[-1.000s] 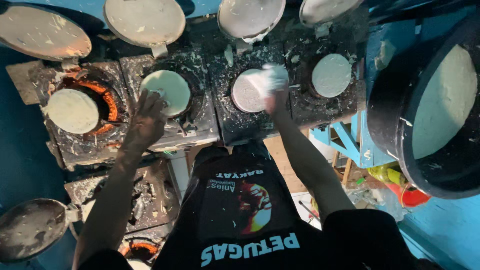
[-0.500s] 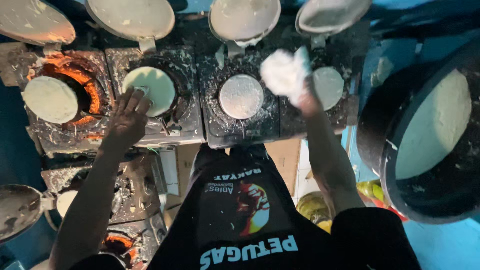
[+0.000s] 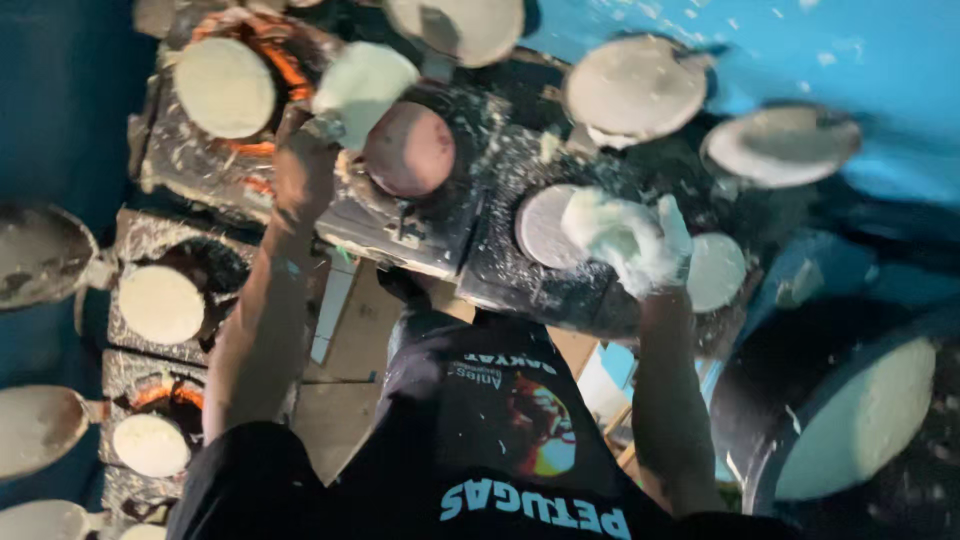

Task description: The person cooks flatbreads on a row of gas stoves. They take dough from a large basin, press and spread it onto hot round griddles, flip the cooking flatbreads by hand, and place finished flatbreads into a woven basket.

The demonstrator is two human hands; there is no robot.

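My left hand (image 3: 303, 172) is raised over a small round pan (image 3: 408, 150) whose surface shows bare and brown. It grips a pale flat cake (image 3: 365, 80), tilted up off that pan. My right hand (image 3: 668, 255) is closed on a white wad (image 3: 605, 222), smeared with white, held over a grey round pan (image 3: 538, 228) on the dark, crusted stove block. Another pan with a pale cake (image 3: 718, 272) lies just right of that hand.
A glowing burner carries a pale cake (image 3: 224, 88) at the upper left. Open round lids (image 3: 634, 88) (image 3: 780, 147) stand behind the stoves. More small stoves with cakes (image 3: 160, 303) (image 3: 150, 445) line the left side. A big dark bowl of pale batter (image 3: 860, 420) sits at the right.
My left hand has lifted the pale cake off its pan, leaving the brown surface bare. My right hand has come down with the white wad onto the grey pan. The view has tilted.
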